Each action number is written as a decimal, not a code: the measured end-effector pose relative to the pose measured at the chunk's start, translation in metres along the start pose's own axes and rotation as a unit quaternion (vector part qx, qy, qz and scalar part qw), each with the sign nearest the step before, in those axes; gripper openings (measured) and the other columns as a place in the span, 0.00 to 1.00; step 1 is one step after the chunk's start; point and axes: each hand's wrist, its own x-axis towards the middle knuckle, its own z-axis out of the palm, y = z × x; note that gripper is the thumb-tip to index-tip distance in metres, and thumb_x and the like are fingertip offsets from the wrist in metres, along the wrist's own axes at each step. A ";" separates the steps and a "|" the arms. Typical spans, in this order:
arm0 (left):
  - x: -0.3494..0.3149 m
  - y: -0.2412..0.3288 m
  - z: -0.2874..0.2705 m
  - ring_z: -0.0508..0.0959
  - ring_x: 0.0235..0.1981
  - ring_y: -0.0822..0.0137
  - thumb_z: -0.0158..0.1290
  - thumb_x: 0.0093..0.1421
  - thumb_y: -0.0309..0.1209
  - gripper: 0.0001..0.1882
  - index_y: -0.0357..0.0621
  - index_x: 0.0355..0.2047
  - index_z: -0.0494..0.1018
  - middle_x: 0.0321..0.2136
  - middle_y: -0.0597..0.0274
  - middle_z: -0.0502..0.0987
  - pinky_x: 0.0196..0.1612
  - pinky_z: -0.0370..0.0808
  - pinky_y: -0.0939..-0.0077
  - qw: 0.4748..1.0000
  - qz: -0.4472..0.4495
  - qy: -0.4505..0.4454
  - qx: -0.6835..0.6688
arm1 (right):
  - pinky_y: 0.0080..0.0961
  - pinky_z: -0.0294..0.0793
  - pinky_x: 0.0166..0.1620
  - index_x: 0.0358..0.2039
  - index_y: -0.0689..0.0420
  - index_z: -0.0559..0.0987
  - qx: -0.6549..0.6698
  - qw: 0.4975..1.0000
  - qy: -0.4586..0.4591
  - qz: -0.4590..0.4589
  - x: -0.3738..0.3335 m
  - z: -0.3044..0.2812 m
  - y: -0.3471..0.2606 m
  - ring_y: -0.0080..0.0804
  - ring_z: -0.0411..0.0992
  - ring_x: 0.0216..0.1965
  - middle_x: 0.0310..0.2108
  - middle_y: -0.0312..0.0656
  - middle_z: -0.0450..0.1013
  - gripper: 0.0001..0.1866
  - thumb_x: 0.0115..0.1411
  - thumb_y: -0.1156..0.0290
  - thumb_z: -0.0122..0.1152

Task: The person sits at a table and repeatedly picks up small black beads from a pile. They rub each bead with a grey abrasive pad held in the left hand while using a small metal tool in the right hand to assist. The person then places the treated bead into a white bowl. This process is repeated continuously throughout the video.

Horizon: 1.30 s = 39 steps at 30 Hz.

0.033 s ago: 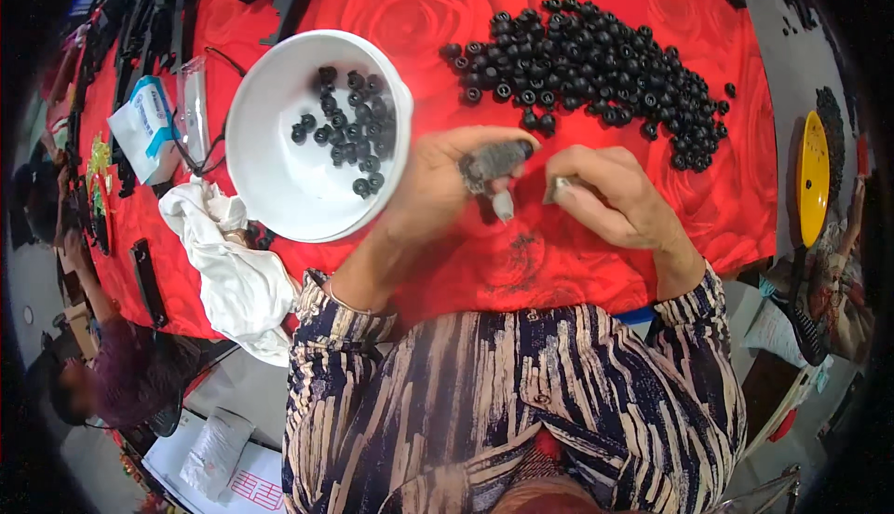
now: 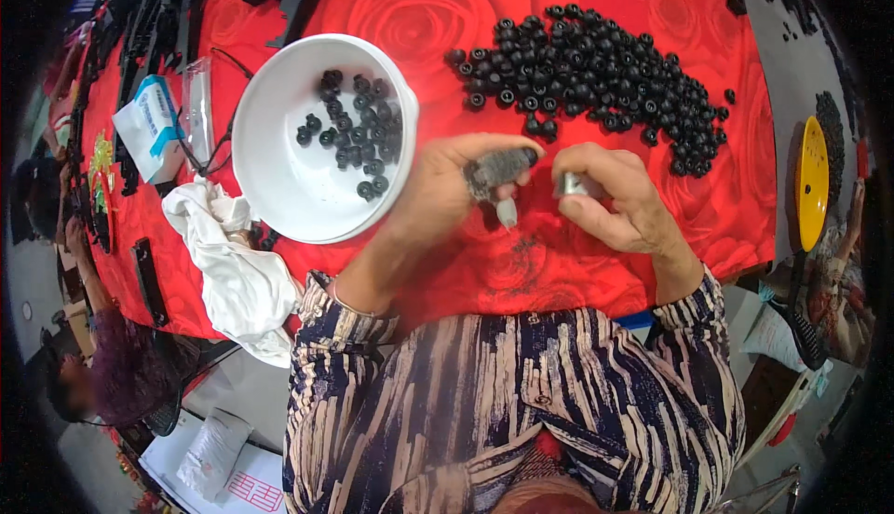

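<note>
My left hand point(image 2: 440, 177) is closed in a pinch just right of the white bowl point(image 2: 279, 188). A dark grey, worn covering point(image 2: 500, 168) wraps its thumb, and a whitish cover point(image 2: 507, 212) sits on one fingertip. At the thumb's tip a small round black part point(image 2: 532, 155) shows. To its right, my right hand point(image 2: 622, 199) grips a small silvery metal piece point(image 2: 574, 184) between thumb and bent fingers. The two hands are a little apart. Several black round parts point(image 2: 343, 132) with holes lie in the bowl.
Beyond my hands spreads a large pile of similar black parts point(image 2: 587, 76) on the red rose-patterned cloth point(image 2: 419, 20). A white cloth point(image 2: 228, 281) and a blue-white packet point(image 2: 149, 132) lie left of the bowl. A yellow pan-like dish point(image 2: 813, 183) is at far right; another person point(image 2: 130, 374) sits at left.
My right hand has turned slightly, and more of the metal piece shows in its fingers. The left hand keeps its pinch. The whole view has shifted a little.
</note>
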 end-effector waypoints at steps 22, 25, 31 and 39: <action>-0.002 -0.018 0.009 0.75 0.25 0.75 0.51 0.60 0.35 0.14 0.32 0.36 0.72 0.28 0.57 0.76 0.25 0.72 0.85 0.981 -0.045 -0.106 -0.157 | 0.27 0.61 0.18 0.35 0.64 0.76 -0.248 0.920 0.178 -0.246 -0.007 0.025 0.004 0.31 0.64 0.16 0.19 0.38 0.66 0.21 0.35 0.77 0.66; 0.000 -0.024 0.007 0.75 0.27 0.75 0.51 0.59 0.34 0.14 0.32 0.36 0.72 0.29 0.56 0.77 0.27 0.72 0.86 0.981 -0.023 -0.099 -0.165 | 0.27 0.61 0.18 0.33 0.63 0.76 -0.244 0.919 0.191 -0.245 -0.007 0.026 0.005 0.31 0.64 0.16 0.18 0.37 0.65 0.18 0.37 0.78 0.66; -0.003 -0.011 0.017 0.74 0.25 0.75 0.51 0.58 0.27 0.11 0.32 0.39 0.73 0.27 0.61 0.75 0.26 0.76 0.82 0.987 -0.002 -0.021 -0.157 | 0.27 0.62 0.20 0.29 0.61 0.74 -0.222 0.938 0.153 -0.220 -0.009 0.022 0.003 0.33 0.64 0.16 0.18 0.38 0.64 0.12 0.41 0.79 0.64; -0.009 -0.008 0.022 0.73 0.27 0.77 0.50 0.58 0.23 0.12 0.36 0.43 0.73 0.29 0.63 0.75 0.28 0.75 0.83 0.998 0.048 -0.015 -0.038 | 0.25 0.65 0.29 0.37 0.61 0.70 0.017 0.995 0.099 0.007 -0.010 0.006 -0.005 0.29 0.67 0.25 0.27 0.42 0.66 0.10 0.54 0.74 0.51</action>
